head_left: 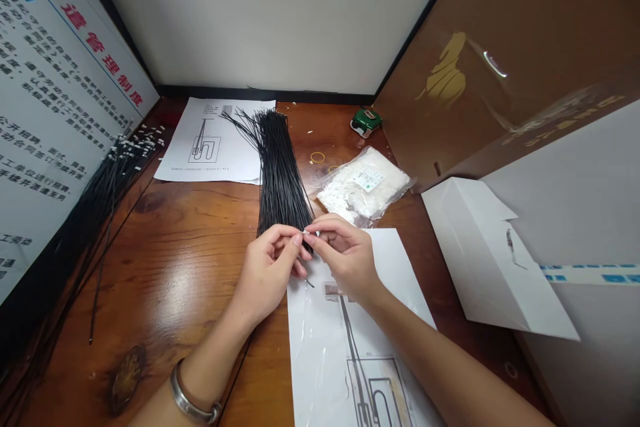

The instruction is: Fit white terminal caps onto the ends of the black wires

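Observation:
My left hand (pixel 270 267) and my right hand (pixel 345 257) meet fingertip to fingertip over the printed sheet. Between them sits a tiny white connector (pixel 306 232), pinched by my right thumb and index finger. My left thumb and index finger close on a thin black wire (pixel 309 283), whose tip pokes out below my fingers; most of it is hidden. Just beyond my hands lies a thick bundle of black wires (pixel 283 180). A clear bag of white connectors (pixel 367 183) rests to its right.
More black wires with white ends (pixel 135 147) lean along the left panel. One drawing sheet (pixel 175 163) lies at the back, another drawing sheet (pixel 315 360) under my hands. A green tape measure (pixel 367 121), rubber bands (pixel 317 157) and a folded white card (pixel 480 253) are on the right.

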The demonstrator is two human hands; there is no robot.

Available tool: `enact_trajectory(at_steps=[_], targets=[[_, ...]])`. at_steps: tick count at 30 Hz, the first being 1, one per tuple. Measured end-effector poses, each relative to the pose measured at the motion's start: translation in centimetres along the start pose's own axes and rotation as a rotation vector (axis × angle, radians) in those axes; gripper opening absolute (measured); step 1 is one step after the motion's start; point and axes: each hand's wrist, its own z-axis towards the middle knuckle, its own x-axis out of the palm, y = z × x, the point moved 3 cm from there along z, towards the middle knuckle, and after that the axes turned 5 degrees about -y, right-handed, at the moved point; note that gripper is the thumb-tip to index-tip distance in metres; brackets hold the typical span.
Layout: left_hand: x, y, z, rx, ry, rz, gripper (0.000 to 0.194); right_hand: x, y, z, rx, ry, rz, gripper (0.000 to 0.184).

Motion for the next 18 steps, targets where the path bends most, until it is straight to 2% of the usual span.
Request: enact_trajectory(at_steps=[9, 18], targets=[[0.01, -0.01, 0.04, 0.017, -0.004, 0.011, 0.018, 0.02, -0.04, 0.03, 0.053, 0.011, 0.027, 0.003], [0.07, 0.11, -0.06, -0.048, 0.006, -0.042, 0.022, -0.16, -0.30, -0.03, 0.164, -0.057, 0.122, 0.008]])
